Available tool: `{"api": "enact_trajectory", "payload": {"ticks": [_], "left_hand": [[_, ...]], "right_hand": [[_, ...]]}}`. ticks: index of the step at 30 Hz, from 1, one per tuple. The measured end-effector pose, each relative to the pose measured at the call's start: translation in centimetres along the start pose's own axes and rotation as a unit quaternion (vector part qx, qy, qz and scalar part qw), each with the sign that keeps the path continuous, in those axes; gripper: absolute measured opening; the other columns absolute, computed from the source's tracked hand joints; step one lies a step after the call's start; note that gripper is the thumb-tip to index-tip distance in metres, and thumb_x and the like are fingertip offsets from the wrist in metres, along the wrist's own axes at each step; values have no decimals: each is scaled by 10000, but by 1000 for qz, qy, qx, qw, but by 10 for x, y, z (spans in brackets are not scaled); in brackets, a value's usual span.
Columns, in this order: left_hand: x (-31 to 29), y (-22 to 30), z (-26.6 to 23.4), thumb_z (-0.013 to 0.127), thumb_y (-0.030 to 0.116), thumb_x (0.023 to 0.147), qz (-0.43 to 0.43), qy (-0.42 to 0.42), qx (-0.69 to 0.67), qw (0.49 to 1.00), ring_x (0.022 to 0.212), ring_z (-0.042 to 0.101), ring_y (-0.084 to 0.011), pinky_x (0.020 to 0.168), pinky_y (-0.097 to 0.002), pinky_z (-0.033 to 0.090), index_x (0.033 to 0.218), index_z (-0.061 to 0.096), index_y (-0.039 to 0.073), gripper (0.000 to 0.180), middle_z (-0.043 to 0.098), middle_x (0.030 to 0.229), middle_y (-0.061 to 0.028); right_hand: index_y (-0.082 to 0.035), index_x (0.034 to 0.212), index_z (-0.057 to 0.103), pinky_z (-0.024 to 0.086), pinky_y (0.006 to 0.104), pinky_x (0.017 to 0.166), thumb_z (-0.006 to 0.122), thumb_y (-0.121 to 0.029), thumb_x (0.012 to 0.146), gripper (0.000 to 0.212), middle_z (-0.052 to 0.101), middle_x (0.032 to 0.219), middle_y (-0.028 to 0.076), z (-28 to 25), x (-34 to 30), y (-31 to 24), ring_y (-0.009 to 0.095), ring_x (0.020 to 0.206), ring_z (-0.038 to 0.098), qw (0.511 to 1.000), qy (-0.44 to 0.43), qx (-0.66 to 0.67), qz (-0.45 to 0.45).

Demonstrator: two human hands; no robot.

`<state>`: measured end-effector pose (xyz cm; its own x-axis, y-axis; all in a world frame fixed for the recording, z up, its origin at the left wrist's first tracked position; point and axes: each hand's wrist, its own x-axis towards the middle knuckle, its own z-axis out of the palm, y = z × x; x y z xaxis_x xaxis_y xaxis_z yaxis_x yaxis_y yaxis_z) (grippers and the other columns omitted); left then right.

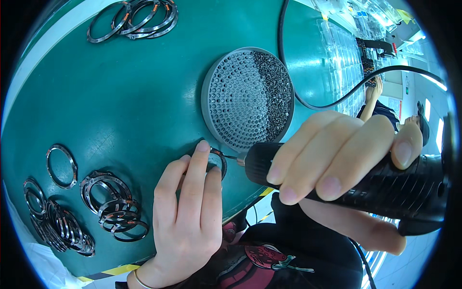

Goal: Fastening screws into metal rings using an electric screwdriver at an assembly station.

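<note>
While the driver has its bit at the rim, 1 ring on the counter looks mid-job, prob. unfinished; can't tell if the bit's seated in a screw. L hand has fingers slightly spread, laid over the ring; thumb's hidden, so can't tell if it's pinching. R hand has fingers wrapped round the driver. Done vs. left: can't tell which other rings are finished, details too small.

Qty: 1 driver; 1 black cord; 1 round grey tray w/ screws massed on its R side, too many to count, so supply's prob. OK. Other rings: approx. 4 in the far group; 1 lone ring at L; approx. 5 in the near cluster; heap at far L overlaps too much to count. Also 1 co-worker in bkgd.
</note>
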<state>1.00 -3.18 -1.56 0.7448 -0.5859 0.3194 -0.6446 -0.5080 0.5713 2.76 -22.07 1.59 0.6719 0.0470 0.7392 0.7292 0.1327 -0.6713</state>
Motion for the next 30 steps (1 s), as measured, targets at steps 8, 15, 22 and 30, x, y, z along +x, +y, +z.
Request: {"api": "enact_trajectory", "payload": {"ticks": [8, 15, 22, 30], "left_hand": [[2, 0, 0, 690, -38, 749, 0, -1, -3, 1000, 977, 567, -303, 749, -325, 539, 905, 653, -103, 172, 645, 1131, -194], [0, -3, -1, 661, 20, 823, 18, -6, 21, 1000, 951, 570, -310, 742, -336, 539, 962, 649, -118, 196, 629, 1151, -203], [-11, -3, -10, 664, 263, 909, 6, 11, 116, 993, 802, 543, -285, 651, -333, 465, 988, 660, -51, 324, 604, 1000, -148], [-7, -1, -4, 639, 201, 899, -3, -2, 57, 998, 947, 590, -286, 710, -332, 457, 911, 649, 46, 156, 626, 1193, -173]], "right_hand": [[24, 1286, 304, 555, 356, 429, 633, -556, 877, 782, 564, 894, 157, 19, 18, -10, 229, 521, 600, 993, -23, -71, 89], [26, 1268, 322, 542, 344, 423, 632, -552, 879, 763, 561, 876, 148, 17, 18, -8, 222, 518, 594, 995, -32, -53, 80], [33, 1225, 363, 497, 316, 451, 592, -638, 865, 795, 550, 897, 128, -12, 9, -11, 206, 560, 582, 999, 34, 18, 1], [36, 1234, 353, 519, 324, 471, 593, -633, 868, 800, 551, 935, 142, -5, 2, -4, 220, 603, 597, 998, 33, -61, 9]]}}
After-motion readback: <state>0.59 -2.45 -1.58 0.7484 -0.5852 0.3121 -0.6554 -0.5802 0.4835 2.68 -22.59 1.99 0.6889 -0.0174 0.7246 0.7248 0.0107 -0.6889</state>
